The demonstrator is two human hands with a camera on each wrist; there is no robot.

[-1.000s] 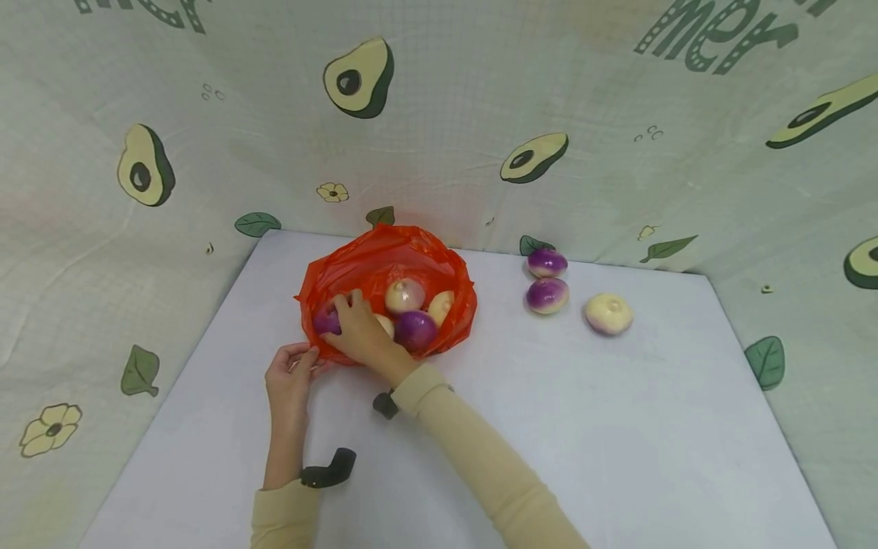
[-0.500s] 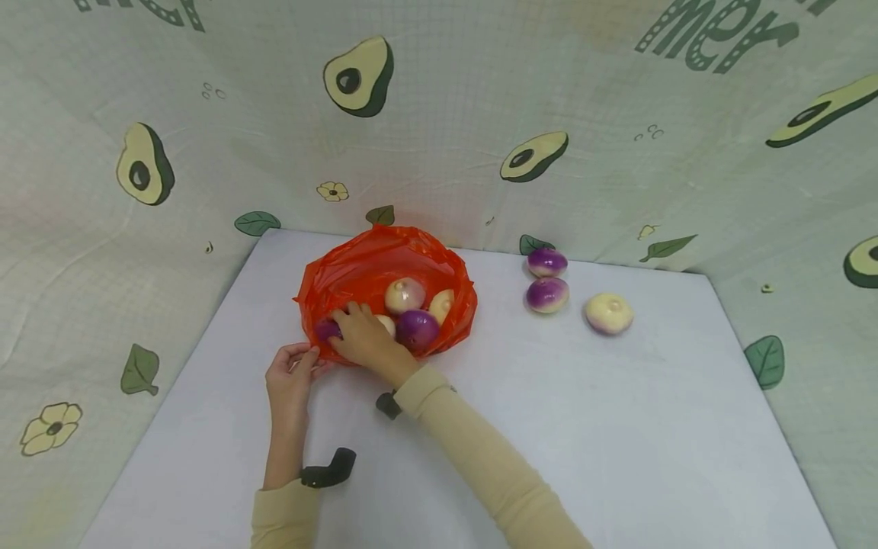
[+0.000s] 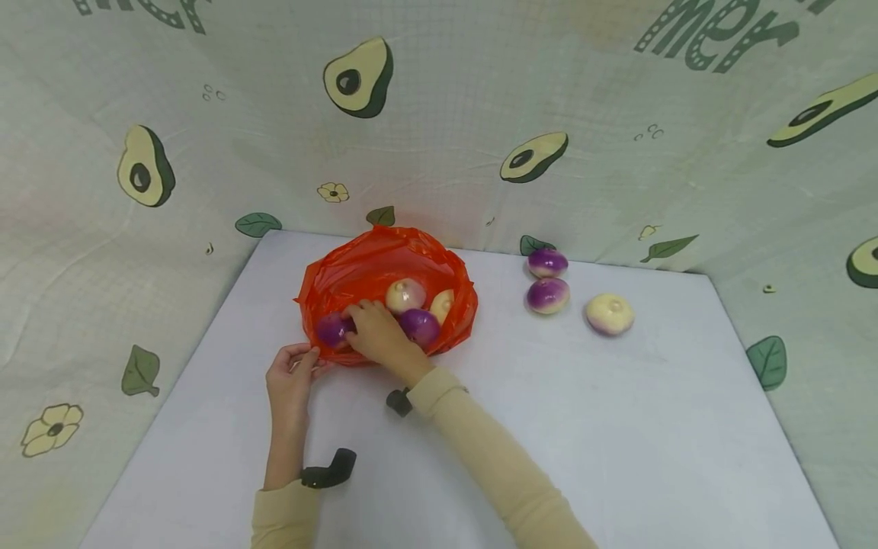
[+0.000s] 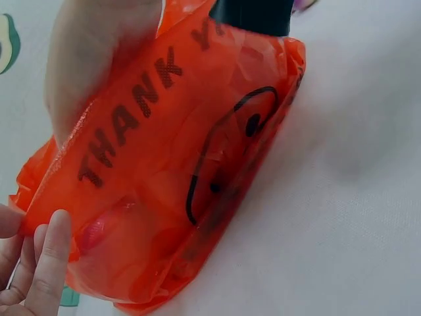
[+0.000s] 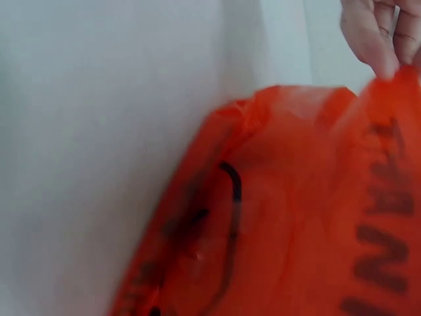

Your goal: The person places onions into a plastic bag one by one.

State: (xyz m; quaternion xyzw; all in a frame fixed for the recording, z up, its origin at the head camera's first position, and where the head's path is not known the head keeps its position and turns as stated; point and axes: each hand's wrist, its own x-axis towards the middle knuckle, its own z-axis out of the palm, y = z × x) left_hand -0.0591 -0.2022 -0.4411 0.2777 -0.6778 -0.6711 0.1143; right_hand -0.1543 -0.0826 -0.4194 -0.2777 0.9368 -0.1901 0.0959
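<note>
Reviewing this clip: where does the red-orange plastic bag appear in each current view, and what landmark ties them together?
Head: the red-orange plastic bag sits just left of centre.
Left wrist: it slants across the middle, from top edge to lower left.
Right wrist: it fills the lower right.
Shared landmark: the person's bare left hand pinching its rim; lower left in the left wrist view, top right in the right wrist view.

A white table is bordered at its far, left and right edges by a pale, lightly creased cloth. Printed avocados, green leaves and pale yellow flowers dot it, with green lettering high at left and right. The light is soft, the shadows faint.
</note>
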